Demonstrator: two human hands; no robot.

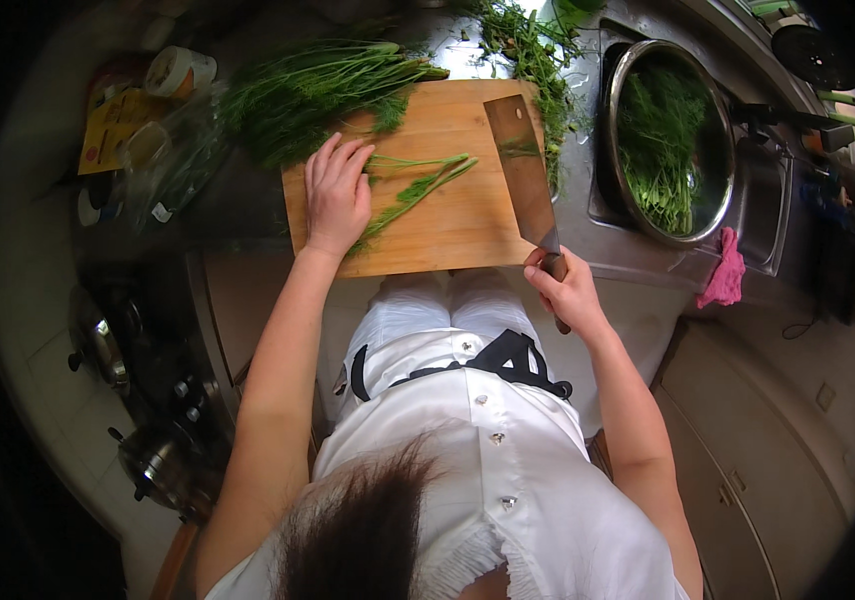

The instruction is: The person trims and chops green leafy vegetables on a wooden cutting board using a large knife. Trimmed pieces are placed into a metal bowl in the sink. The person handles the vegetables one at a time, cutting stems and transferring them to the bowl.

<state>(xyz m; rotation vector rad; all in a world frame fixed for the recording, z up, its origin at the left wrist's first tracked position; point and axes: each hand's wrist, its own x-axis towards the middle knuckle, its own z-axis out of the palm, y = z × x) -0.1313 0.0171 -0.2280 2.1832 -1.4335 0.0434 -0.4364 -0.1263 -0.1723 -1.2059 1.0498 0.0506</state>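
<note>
My left hand (339, 196) lies palm down at the left side of the wooden cutting board (442, 232), its curved fingers holding a few feathery green herb sprigs (427, 184), which look like dill or fennel. Their pale cut stems point right across the board, and their leafy ends are partly hidden under the hand. In my right hand (566, 289) is the dark handle of a cleaver (525, 176). The wide blade extends away from me over the board's right side, right of the stem ends and apart from them. A large herb bunch (315, 94) lies along the board's far left edge.
Scattered trimmings (532, 56) lie on the wet steel counter beyond the board. A metal bowl (727, 172) of herbs stands at the right sink, near a pink cloth (720, 270). Plastic bags (172, 161) and a white tub (181, 73) sit left. Pots (165, 465) stand on the stove.
</note>
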